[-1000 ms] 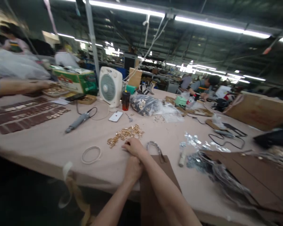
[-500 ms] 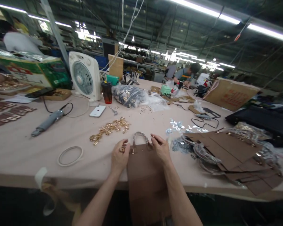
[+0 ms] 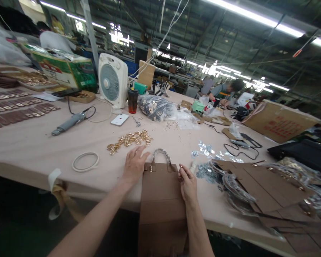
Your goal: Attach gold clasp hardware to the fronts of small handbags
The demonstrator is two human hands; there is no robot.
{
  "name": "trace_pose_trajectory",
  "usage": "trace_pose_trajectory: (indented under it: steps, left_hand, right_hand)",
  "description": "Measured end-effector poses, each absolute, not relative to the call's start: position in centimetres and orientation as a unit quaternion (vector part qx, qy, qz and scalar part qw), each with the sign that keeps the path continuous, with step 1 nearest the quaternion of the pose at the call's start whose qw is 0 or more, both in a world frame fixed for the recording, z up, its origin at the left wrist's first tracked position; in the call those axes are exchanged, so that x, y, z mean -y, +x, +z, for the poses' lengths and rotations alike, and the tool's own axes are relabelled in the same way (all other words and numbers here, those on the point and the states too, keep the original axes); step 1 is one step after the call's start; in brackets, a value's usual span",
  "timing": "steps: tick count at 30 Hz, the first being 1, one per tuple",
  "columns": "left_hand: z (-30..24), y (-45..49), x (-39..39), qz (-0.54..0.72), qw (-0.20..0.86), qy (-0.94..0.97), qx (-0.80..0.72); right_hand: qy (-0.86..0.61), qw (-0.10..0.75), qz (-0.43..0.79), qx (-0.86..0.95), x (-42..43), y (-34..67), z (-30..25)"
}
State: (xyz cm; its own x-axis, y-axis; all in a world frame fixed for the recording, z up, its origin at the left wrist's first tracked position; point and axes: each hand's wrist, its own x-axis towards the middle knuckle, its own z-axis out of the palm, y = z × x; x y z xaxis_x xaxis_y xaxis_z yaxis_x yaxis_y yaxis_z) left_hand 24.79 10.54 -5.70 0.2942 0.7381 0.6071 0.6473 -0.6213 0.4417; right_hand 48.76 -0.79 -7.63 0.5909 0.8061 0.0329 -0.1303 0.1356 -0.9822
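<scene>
A brown leather bag panel (image 3: 162, 189) with a wrapped handle (image 3: 161, 154) lies over the table's near edge in front of me. My left hand (image 3: 134, 163) rests flat on the table at the panel's upper left corner, fingers stretched toward a pile of small gold metal fittings (image 3: 130, 139). My right hand (image 3: 187, 181) pinches the panel's right edge just below the handle.
A white tape ring (image 3: 85, 161) lies left of my hands. A grey corded tool (image 3: 68, 123), a phone (image 3: 119, 119), a cup (image 3: 132, 100) and a white fan (image 3: 112, 80) stand farther back. Wrapped brown panels (image 3: 259, 184) pile up at right. Other people work at the far side.
My left hand has left the panel's top corner and opened flat, reaching toward the gold fittings. My right hand slid down from the handle to the panel's right edge. The view shifted right.
</scene>
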Motion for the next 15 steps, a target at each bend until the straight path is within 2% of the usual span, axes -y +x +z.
trace_pose_trajectory:
  steps: [3,7,15]
  left_hand:
    - [-5.1,26.1,-11.1,0.297,0.064,0.898,-0.319]
    - [-5.2,29.8,-10.9,0.263,0.122,0.927,-0.240]
    - [-4.5,34.4,-11.7,0.141,0.131,0.947,-0.255]
  right_hand:
    - [-0.545,0.706,0.347,0.289,0.7,48.6,-7.4]
    - [-0.537,0.720,0.342,0.276,0.7,48.5,-7.2]
    - [-0.585,0.686,0.287,0.324,0.6,49.0,-8.2]
